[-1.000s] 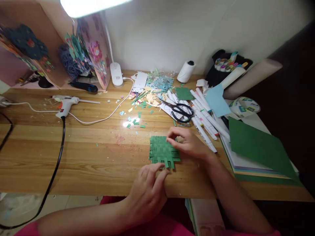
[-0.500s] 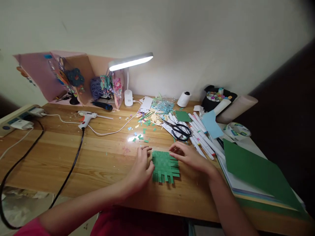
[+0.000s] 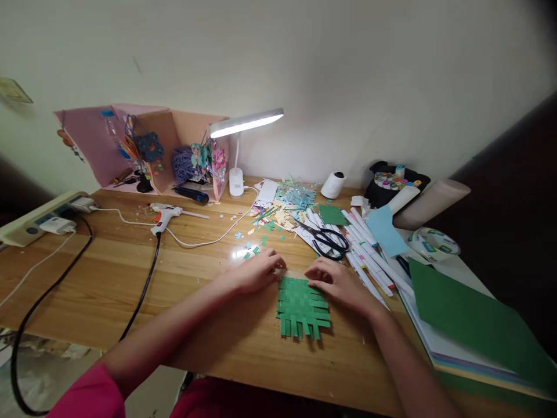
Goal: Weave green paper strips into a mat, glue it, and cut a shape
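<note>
A green mat of interwoven paper strips point(image 3: 300, 302) lies flat on the near part of the light-brown wooden desk point(image 3: 209, 307), its loose strip ends sticking out on the near and right sides. It should be light and bendable, its weave easily pulled apart; the tightly woven middle or the far edge seems a safer hold than the loose ends, which could crease or slip out.

The left hand point(image 3: 263, 271) is at its far left corner, fingers curled; whether they pinch paper I cannot tell. The right hand point(image 3: 334, 283) has its thumb at the far right corner, fingers bent; its grip is unclear too.

Farther off lie black-handled metal scissors point(image 3: 331, 244) and white-barrelled markers point(image 3: 368, 261). Far left is a white glue gun point(image 3: 165, 217); to the right, a dark-green paper sheet point(image 3: 474, 313) tops a stack.
</note>
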